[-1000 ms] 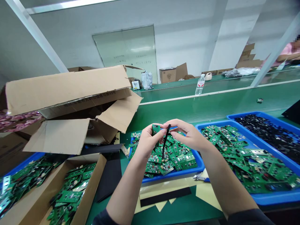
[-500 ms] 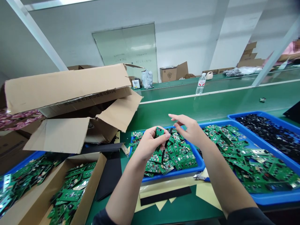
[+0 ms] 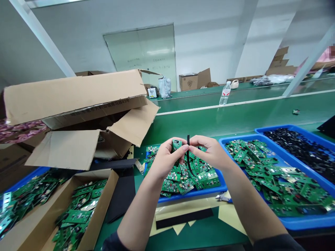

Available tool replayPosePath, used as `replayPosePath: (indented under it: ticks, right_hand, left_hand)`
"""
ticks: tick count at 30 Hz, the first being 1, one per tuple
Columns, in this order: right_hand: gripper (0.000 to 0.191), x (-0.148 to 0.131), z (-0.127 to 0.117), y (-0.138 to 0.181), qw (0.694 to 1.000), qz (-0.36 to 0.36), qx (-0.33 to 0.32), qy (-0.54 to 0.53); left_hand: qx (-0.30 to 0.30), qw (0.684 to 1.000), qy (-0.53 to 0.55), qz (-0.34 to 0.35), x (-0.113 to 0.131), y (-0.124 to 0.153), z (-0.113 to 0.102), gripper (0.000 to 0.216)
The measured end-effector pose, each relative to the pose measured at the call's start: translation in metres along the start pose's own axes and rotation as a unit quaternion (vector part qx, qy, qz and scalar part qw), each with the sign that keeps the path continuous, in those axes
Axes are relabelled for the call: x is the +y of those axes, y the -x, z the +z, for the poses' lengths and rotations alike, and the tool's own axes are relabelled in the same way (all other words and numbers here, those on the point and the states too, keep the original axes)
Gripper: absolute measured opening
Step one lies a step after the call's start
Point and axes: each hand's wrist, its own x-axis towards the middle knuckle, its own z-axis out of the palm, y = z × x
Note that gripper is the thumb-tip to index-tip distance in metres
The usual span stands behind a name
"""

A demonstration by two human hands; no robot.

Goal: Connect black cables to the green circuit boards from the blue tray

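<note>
Centrally in the head view, both hands meet above a blue tray (image 3: 222,186) heaped with green circuit boards. The left hand (image 3: 164,158) has its grip closed around a small green circuit board (image 3: 176,143), held upright, its top edge showing above the fingers. At 3 o'clock of that board, touching it, runs a thin black strip (image 3: 188,150): narrow, matte, flexible, standing a little above the fingertips and curving down toward 6 o'clock over the tray. The right hand (image 3: 211,153) has thumb and forefinger pinched tight on the strip's upper part. At 3 o'clock lies a larger blue bin (image 3: 309,220) of boards on the green worktop (image 3: 209,230).
</note>
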Motion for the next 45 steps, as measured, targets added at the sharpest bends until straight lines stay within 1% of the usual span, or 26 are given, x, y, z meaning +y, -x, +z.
replayPosePath:
  ticks: [3,5,8,11,14,17,20,23,26,33,45]
  right_hand:
    - [0.018,0.000,-0.001,0.000,1.000,0.016,0.016,0.016]
    - [0.018,-0.001,-0.004,0.001,0.999,0.023,0.016,0.033]
    - [0.017,-0.002,-0.012,0.004,0.997,0.027,0.007,0.067]
    - [0.017,-0.003,-0.019,0.007,0.996,0.023,0.011,0.090]
    - [0.020,-0.004,-0.020,0.009,0.995,0.002,-0.006,0.103]
    - [0.021,-0.005,-0.016,0.009,0.990,-0.040,-0.042,0.127]
    - [0.022,-0.004,-0.011,0.007,0.982,-0.080,-0.053,0.161]
    - [0.023,-0.002,-0.009,0.006,0.975,-0.109,-0.054,0.188]
    - [0.023,-0.001,-0.008,0.006,0.968,-0.121,-0.058,0.212]
    - [0.022,0.000,-0.009,0.007,0.961,-0.122,-0.047,0.243]
    - [0.023,0.000,-0.009,0.007,0.960,-0.092,-0.064,0.255]
  left_hand:
    - [-0.011,1.000,-0.020,0.003,0.002,0.000,-0.001,0.028]
    - [-0.015,0.999,-0.051,-0.002,0.004,0.000,-0.004,0.026]
    - [0.007,0.995,-0.096,-0.025,0.008,0.001,-0.011,0.032]
    - [0.020,0.998,-0.051,-0.041,0.011,0.001,-0.016,0.037]
    - [-0.015,0.998,-0.008,-0.055,0.013,0.002,-0.015,0.037]
    - [-0.059,0.996,-0.009,-0.073,0.013,0.003,-0.010,0.043]
    - [-0.091,0.992,-0.025,-0.080,0.013,0.004,-0.006,0.044]
    - [-0.104,0.990,-0.044,-0.087,0.012,0.005,-0.005,0.042]
    - [-0.102,0.988,-0.064,-0.097,0.012,0.007,-0.003,0.045]
    - [-0.099,0.989,-0.069,-0.091,0.012,0.008,-0.001,0.041]
    - [-0.108,0.989,-0.041,-0.093,0.010,0.007,0.000,0.035]
